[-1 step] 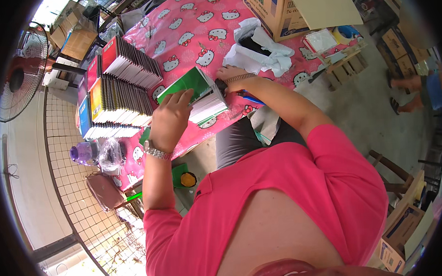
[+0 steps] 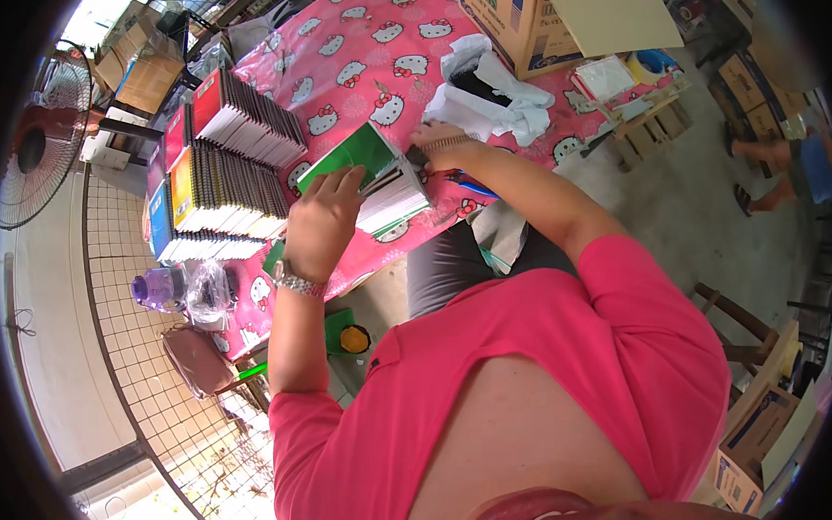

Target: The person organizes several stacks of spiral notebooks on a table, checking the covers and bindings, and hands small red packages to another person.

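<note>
A stack of green-covered notebooks (image 2: 397, 202) lies at the near edge of the table, its white page edges toward me. My left hand (image 2: 327, 203) is closed over its left side, with bent fingers on the green top cover and the thumb hidden. At the stack's far right corner is my right hand (image 2: 441, 144), its fingers curled down beside a small dark object (image 2: 417, 156) whose kind I cannot make out. A blue-handled tool (image 2: 473, 186) lies under my right forearm. Crumpled white paper (image 2: 521, 110) with something black in it sits just beyond that hand.
Stacks of spiral notebooks (image 2: 226, 189) with red, yellow and blue covers stand at the left on the pink patterned tablecloth (image 2: 349, 42). A cardboard box (image 2: 518, 23) is at the far right. A purple bottle (image 2: 156, 289) and a fan (image 2: 41, 149) are at left.
</note>
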`<state>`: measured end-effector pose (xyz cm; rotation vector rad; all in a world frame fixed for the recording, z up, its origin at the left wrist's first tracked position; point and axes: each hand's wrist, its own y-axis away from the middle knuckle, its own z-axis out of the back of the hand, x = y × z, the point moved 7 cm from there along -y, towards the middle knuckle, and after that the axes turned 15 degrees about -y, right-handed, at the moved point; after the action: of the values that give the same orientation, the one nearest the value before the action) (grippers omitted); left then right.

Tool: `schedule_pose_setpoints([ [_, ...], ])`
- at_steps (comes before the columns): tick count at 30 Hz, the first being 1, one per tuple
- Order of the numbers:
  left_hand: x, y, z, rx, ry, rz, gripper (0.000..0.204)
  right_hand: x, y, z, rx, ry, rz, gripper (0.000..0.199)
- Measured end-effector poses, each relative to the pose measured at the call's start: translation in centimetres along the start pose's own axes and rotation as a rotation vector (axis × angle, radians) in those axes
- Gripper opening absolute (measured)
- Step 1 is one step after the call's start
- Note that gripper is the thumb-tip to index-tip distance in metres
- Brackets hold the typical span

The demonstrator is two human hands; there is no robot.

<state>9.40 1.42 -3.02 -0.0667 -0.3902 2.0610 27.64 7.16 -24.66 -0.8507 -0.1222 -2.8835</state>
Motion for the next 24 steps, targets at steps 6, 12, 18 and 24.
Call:
schedule_pose_setpoints([
  [6,1.0,-0.7,0.2,0.034,0.078,-0.010,0.033,5.4,2.9,12.1,-0.630,0.340,-0.106,0.049],
  [12,2.7,-3.1,2.9,0.001,-0.002,0.183,0.023,6.5,0.4,15.7,-0.315,-1.229,0.122,0.057],
  [18,0.6,-3.4,1.0,-0.290,-0.427,0.367,0.017,8.0,0.3,12.9,0.141,-1.851,0.273,0.052],
  [24,1.7,-4.4,1.1,-0.247,-0.271,0.321,0.014,8.1,-0.5,13.7,0.383,-1.906,0.256,0.047],
])
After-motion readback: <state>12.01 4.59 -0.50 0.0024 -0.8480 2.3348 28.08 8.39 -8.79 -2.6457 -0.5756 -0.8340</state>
